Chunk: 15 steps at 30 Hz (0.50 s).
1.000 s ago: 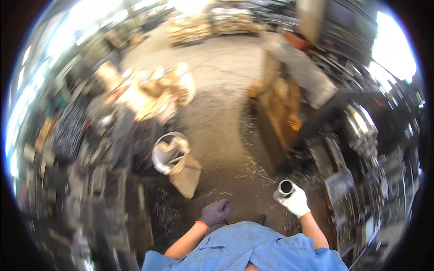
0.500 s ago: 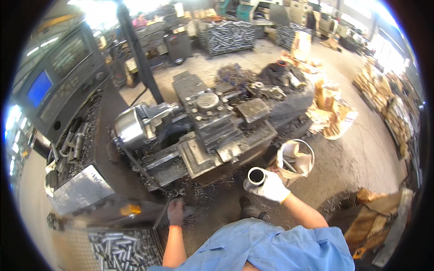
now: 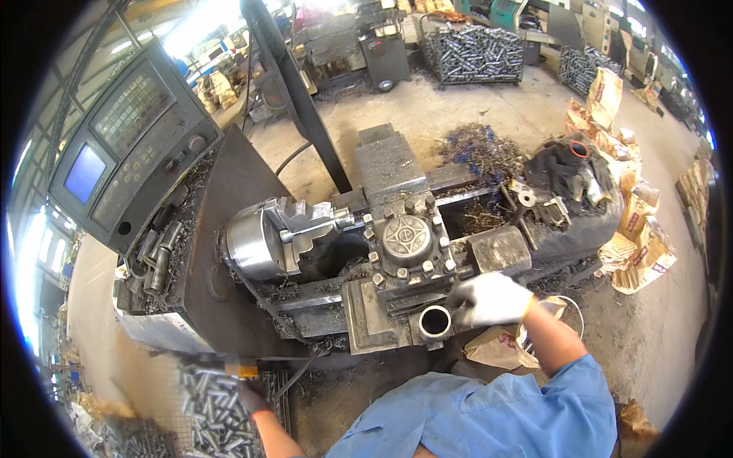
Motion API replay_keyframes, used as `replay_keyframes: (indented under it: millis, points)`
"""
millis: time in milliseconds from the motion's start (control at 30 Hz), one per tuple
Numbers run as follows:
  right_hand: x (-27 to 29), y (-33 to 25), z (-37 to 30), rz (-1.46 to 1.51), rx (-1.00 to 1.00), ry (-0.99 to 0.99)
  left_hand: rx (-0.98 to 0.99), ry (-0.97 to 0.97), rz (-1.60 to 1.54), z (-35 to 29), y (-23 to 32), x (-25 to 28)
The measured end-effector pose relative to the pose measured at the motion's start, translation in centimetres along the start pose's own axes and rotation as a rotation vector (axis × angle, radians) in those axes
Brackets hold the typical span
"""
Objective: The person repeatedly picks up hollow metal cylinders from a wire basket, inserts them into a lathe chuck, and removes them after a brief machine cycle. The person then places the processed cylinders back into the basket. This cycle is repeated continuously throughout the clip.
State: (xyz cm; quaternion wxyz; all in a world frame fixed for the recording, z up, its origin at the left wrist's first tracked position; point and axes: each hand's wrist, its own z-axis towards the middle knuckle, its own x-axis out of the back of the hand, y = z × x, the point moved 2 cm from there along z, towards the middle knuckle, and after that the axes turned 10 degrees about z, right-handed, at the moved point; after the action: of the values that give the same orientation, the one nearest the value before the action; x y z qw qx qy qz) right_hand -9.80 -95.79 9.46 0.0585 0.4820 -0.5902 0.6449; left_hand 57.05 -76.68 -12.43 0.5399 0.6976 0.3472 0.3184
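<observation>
A short metal tube (image 3: 435, 322) stands with its round mouth up at the front of the lathe carriage (image 3: 372, 317). Just to its right is my right hand (image 3: 495, 299) in a white glove with darkened fingertips. Its fingers curve loosely downward, apart from the tube, and nothing shows in them. Down at the lower left, my left hand (image 3: 252, 398), in a dark glove, is at the edge of a wire basket filled with metal tubes (image 3: 217, 412). Blur hides its fingers. The steel chuck (image 3: 263, 240) of the lathe sits left of the carriage, beside a bolted round-topped tool post (image 3: 406, 238).
A control panel with a lit screen (image 3: 85, 172) rises at the left. A pale bucket (image 3: 546, 309) stands right of the carriage. Paper sacks (image 3: 645, 259) lie beyond the lathe bed's right end. Metal shavings (image 3: 481, 149) are heaped behind it; a crate of parts (image 3: 477, 55) stands farther back.
My right hand has carried the tube forward onto the carriage and let go of it. My left hand has moved left to the basket. The view has shifted left.
</observation>
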Motion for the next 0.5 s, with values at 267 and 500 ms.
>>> replay_keyframes:
  millis: [267,500]
  points:
    - [10.5,-4.2,21.6,-0.154,0.288,0.135,-0.577,-0.125,0.415,-6.4,9.3,-22.8]
    - [8.2,1.1,33.3,0.127,0.177,-0.615,-1.348,0.085,1.211,-1.0,24.4,-37.8]
